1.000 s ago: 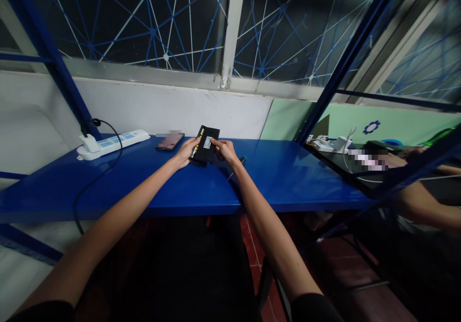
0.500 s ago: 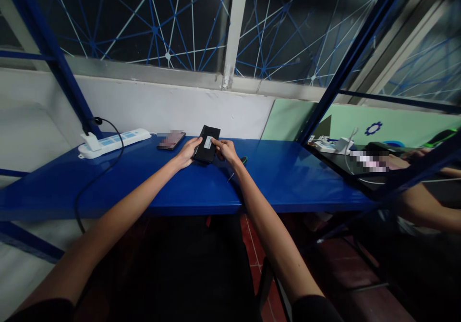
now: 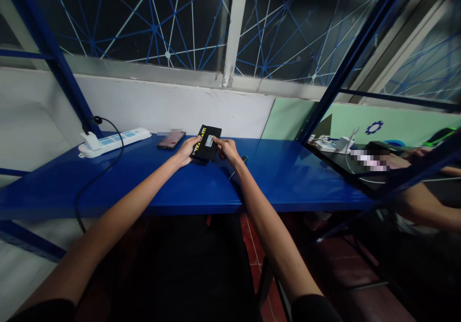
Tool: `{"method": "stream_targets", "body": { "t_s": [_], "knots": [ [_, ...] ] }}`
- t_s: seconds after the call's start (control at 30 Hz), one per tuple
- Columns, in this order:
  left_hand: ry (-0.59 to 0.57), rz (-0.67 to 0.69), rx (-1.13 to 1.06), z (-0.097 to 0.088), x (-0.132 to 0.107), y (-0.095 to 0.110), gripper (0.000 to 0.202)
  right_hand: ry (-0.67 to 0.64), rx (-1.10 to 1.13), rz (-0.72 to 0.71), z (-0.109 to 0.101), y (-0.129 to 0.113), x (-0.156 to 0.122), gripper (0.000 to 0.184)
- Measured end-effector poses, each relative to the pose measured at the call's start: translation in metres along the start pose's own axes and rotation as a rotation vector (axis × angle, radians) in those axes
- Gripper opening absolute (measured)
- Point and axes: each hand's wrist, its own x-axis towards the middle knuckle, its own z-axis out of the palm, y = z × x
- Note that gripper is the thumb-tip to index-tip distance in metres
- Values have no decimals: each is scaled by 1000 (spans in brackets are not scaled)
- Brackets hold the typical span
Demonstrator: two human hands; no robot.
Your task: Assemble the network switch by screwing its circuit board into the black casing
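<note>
A flat black box-like device (image 3: 208, 142) with a grey label and a yellow strip on its left edge stands tilted on the blue table (image 3: 281, 178). My left hand (image 3: 187, 151) grips its left edge, fingers curled round it. My right hand (image 3: 226, 150) holds its right side with the fingertips pinched on the top face near the label. A green-handled screwdriver (image 3: 238, 165) lies on the table just right of my right wrist.
A phone (image 3: 170, 140) lies left of the device. A white power strip (image 3: 113, 141) with a black cable sits at the far left. Blue frame posts rise at both ends. At the right, another person's arm (image 3: 425, 211) works at a dark bench.
The device has tipped slightly so its yellow strip shows again. Both hands have stayed on it, barely shifting.
</note>
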Motion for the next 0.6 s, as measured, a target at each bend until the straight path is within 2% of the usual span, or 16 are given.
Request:
{"method": "stream_targets", "body": {
  "t_s": [0.27,0.6],
  "knots": [
    [-21,1,-8,1,-1,0,18,14,14,2,-1,-1,-1,50],
    [22,37,-9,2,-1,0,17,-9,-26,13,1,-1,-1,48]
  ]
}}
